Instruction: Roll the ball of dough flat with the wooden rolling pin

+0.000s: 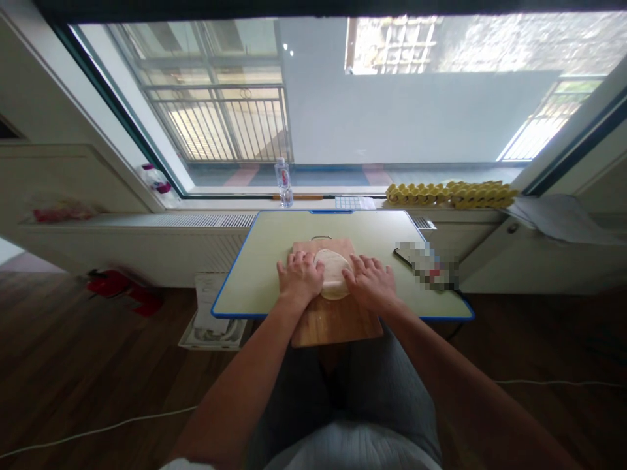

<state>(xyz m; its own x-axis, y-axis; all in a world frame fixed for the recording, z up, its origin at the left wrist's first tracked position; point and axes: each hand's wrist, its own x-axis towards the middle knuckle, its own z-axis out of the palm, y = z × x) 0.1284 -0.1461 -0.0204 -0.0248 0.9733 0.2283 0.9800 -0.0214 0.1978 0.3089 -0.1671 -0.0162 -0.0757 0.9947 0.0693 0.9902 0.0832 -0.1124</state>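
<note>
A pale, flat round of dough lies on a wooden cutting board, which has a metal handle at its far end. My left hand rests on the board at the left side of the dough, fingers spread, its thumb at the dough's edge. On the opposite side lies my right hand, also flat with its fingers apart, the thumb touching the dough's right edge. Neither hand is wrapped around anything. The near end of the board sticks out past the table edge toward my lap.
The board lies on a pale folding table with a blue rim. A phone, partly blurred out, lies at the right. Along the windowsill stand a clear water bottle and yellow egg-carton-like trays. An open box sits on the floor at left.
</note>
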